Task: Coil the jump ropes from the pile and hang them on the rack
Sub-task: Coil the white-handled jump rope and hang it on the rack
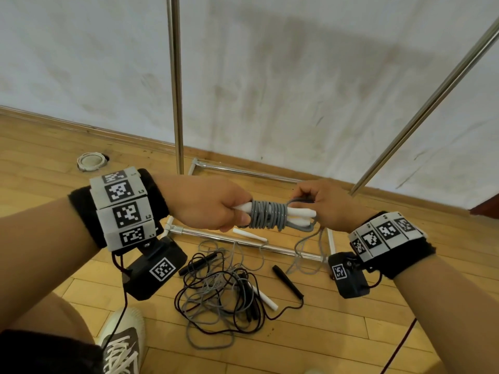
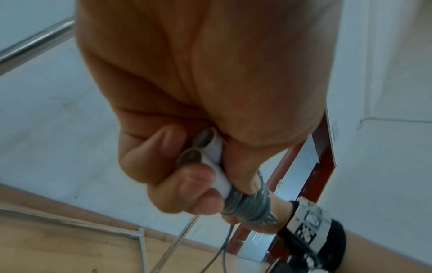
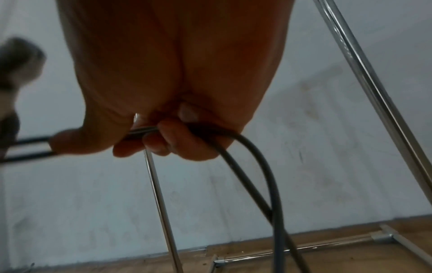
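Observation:
My left hand [image 1: 216, 205] grips the two white handles [image 1: 299, 215] of a grey jump rope [image 1: 267, 214], whose cord is wound in several turns around them. The left wrist view shows the handle ends [image 2: 210, 149] side by side in my left hand [image 2: 187, 175], next to the grey coil [image 2: 247, 205]. My right hand [image 1: 321, 203] pinches the loose grey cord [image 3: 252, 149] just right of the coil; a loop of it hangs down to the floor. A pile of tangled ropes [image 1: 224, 290], grey and black, lies on the floor below. The metal rack [image 1: 175, 85] stands ahead.
The rack's slanted bar [image 1: 429, 103] crosses at the upper right and its base rails [image 1: 243, 240] lie on the wooden floor. A round white cap [image 1: 90, 161] sits by the wall. My shoe [image 1: 124, 344] is at the bottom left. A dark cable [image 1: 399, 346] trails at the lower right.

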Demonstrator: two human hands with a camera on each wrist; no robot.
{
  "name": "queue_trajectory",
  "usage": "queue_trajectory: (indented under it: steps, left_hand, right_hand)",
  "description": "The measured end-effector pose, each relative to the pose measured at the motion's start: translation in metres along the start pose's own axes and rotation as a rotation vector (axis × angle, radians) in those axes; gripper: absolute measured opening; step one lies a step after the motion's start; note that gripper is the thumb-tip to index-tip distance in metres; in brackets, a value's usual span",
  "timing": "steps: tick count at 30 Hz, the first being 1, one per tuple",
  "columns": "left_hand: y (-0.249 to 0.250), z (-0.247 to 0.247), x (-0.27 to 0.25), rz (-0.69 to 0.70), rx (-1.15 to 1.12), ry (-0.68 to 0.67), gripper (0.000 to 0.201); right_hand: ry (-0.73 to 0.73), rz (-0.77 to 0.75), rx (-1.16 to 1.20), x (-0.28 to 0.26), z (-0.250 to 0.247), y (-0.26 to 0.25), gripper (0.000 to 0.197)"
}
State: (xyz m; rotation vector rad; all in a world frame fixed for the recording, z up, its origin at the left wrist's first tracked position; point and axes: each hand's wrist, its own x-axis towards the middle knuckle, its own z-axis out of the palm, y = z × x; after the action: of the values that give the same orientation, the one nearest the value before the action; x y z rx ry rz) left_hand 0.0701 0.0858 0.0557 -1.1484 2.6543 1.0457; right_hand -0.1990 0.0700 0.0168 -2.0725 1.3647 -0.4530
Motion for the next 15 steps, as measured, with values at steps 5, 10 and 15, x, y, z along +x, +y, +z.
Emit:
queue_trajectory:
  steps: [5, 10, 15]
  left_hand:
    - [-0.005, 0.004, 0.009, -0.073, 0.133, -0.02, 0.024]
    - [-0.012, 0.001, 0.021, -0.161, 0.238, 0.062, 0.022]
    - [-0.022, -0.012, 0.03, -0.185, 0.22, 0.247, 0.024]
  right_hand:
    - [0.027, 0.051, 0.072, 0.004, -0.004, -0.008, 0.009]
    - [0.121, 0.054, 0.172, 0.01, -0.005, -0.029, 0.011]
    - [0.151, 0.094, 0.538, 0.017, -0.008, -0.044, 0.019]
